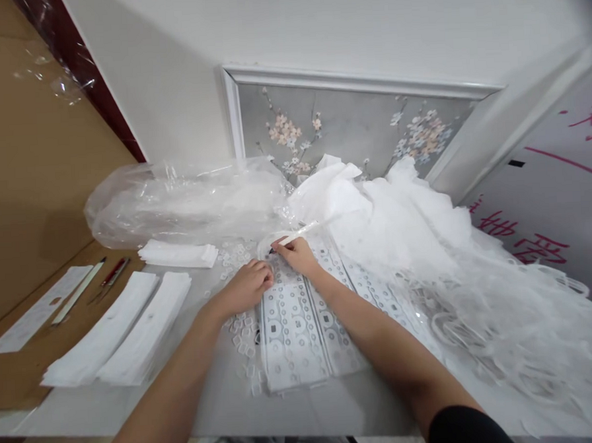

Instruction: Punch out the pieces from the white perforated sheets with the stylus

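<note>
A stack of translucent printed sheets (pixel 293 340) with rows of small circles lies at the middle of the table. My right hand (pixel 298 255) is closed around a white pen-like tool (pixel 299 233), whose dark tip meets the far left part of the sheets. Just left of it, my left hand (pixel 249 283) rests with curled fingers at the sheets' left edge. Whether those fingers pinch anything is hidden. Small clear plastic pieces (pixel 243 340) are scattered along the left side of the sheets.
White strip stacks (pixel 107 324), a red-handled tool (pixel 111 273) and a ruler-like strip (pixel 79 292) lie at the left. Behind is a clear plastic bag (pixel 186 201). White sheets (pixel 395 223) and a pile of thin offcuts (pixel 520 335) cover the right, below a framed flower picture (pixel 340 123).
</note>
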Tool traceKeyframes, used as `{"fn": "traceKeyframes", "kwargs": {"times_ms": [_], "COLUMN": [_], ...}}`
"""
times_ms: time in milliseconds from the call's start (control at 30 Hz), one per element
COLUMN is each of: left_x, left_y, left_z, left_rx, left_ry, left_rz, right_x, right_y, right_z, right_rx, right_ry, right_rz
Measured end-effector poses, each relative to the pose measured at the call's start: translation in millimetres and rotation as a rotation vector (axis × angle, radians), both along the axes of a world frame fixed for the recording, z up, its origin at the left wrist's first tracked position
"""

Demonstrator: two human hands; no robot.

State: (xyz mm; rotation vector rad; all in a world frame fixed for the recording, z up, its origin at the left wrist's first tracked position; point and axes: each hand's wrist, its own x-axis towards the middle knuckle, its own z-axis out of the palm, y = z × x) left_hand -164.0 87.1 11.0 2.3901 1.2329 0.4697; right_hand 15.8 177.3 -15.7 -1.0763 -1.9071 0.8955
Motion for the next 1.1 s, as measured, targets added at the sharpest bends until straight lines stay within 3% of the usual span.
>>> {"fn": "traceKeyframes", "kwargs": {"times_ms": [100,200,367,467,633,867,1100], "left_x": [-2.7,-4.4,-12.8,-17.7,-16.7,-9.9,-11.6], "left_y": [-4.0,-2.8,9.9,15.7,17.6,16.7,17.4], "left_z": [6.0,4.9,-7.3,-14.5,-24.2,-32.1,-32.2], "left_rx": [-0.106,-0.159,-0.097,-0.041,0.085,0.109,0.123], "left_ry": [-0.121,-0.261,-0.470,-0.490,-0.313,-0.046,0.023], "left_rz": [0.065,0.274,0.546,0.654,0.552,0.462,0.444], "right_x": [-1.7,-3.2,-2.3,-2.1,-1.7,-2.5,-1.4], "right_y": [-1.6,-4.1,-4.5,-4.0,-4.1,-7.0,-7.5], "right_z": [0.8,1.3,1.5,1.3,1.7,2.5,1.9], "right_rx": [0.000,0.019,0.030,0.042,0.019,0.041,0.041], "right_ry": [-0.020,-0.049,-0.084,-0.060,-0.055,-0.062,-0.041], "right_rz": [0.041,0.064,0.100,0.118,0.103,0.128,0.114]}}
